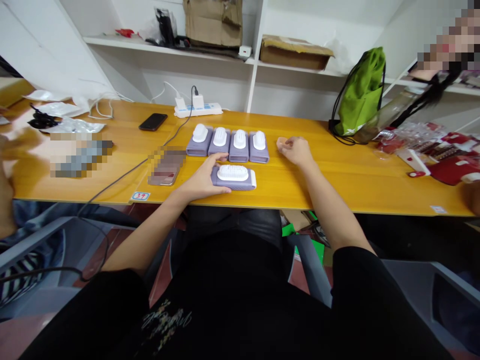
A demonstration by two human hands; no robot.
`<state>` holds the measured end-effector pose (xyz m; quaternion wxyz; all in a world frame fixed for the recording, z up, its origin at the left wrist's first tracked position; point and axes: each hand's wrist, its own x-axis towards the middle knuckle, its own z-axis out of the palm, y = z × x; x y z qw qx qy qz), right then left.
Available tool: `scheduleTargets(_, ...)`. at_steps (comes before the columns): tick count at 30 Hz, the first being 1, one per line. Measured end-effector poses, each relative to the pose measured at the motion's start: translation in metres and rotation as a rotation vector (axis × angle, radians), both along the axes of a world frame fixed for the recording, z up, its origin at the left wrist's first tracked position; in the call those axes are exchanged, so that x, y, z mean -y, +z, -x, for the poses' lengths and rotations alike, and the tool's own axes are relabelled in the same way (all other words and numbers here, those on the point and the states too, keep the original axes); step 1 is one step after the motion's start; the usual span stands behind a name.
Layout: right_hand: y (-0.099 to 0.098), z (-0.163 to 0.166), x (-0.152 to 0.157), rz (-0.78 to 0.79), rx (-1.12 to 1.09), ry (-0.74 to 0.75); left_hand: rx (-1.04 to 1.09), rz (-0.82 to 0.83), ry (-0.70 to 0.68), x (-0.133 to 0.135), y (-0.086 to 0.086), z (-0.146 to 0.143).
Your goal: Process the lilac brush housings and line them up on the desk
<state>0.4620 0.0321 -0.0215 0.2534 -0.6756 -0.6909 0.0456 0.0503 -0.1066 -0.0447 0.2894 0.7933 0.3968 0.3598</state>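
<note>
Near the table's front edge lies a purple bundle (233,185), seemingly a folded cloth, with a white bristled scrubbing brush (233,173) on top and a white strip at its right end. My left hand (204,177) grips the bundle's left end, thumb on the near side and fingers on the far side. Farther right, my right hand (296,150) pinches a small peach-coloured piece (281,143) at the tabletop; fingers partly cover it. Behind the near bundle stands a row of several similar purple bundles (238,153), each topped by a white brush (239,139).
A power strip (198,109) with plugs and a black phone (153,121) lie at the back. A cable (123,175) crosses the left side. A green drawstring bag (360,95) and red packaged items (453,170) are at right. Other people sit on both sides.
</note>
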Motion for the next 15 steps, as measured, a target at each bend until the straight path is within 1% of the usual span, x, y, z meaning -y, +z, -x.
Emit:
scheduleTargets(3, 0.0, 0.0, 0.013, -0.041, -0.019, -0.07, 0.019, -0.015, -0.008, -0.002, -0.002, 0.0)
scheduleTargets(5, 0.004, 0.003, 0.03, -0.12, -0.071, -0.049, 0.036, -0.014, -0.02, -0.004, -0.004, 0.001)
scheduleTargets(6, 0.005, 0.005, 0.041, -0.141, -0.117, 0.009, 0.04, -0.01, -0.026, -0.005, -0.005, 0.001)
scheduleTargets(7, 0.006, 0.01, 0.053, -0.136, -0.169, 0.101, 0.042, -0.005, -0.031, -0.005, -0.006, 0.001)
scheduleTargets(8, 0.006, 0.015, 0.067, -0.09, -0.226, 0.226, 0.04, 0.002, -0.034, -0.006, -0.006, 0.001)
scheduleTargets(10, 0.004, 0.031, 0.093, 0.08, -0.293, 0.507, 0.027, 0.021, -0.032, -0.007, -0.007, 0.002)
scheduleTargets(11, 0.001, 0.039, 0.105, 0.135, -0.294, 0.597, 0.016, 0.029, -0.024, -0.007, -0.007, 0.002)
scheduleTargets(13, -0.005, 0.055, 0.12, 0.189, -0.284, 0.697, -0.008, 0.032, -0.006, -0.007, -0.006, 0.003)
scheduleTargets(15, -0.011, 0.065, 0.126, 0.216, -0.3, 0.718, -0.022, 0.019, 0.009, -0.005, -0.006, 0.002)
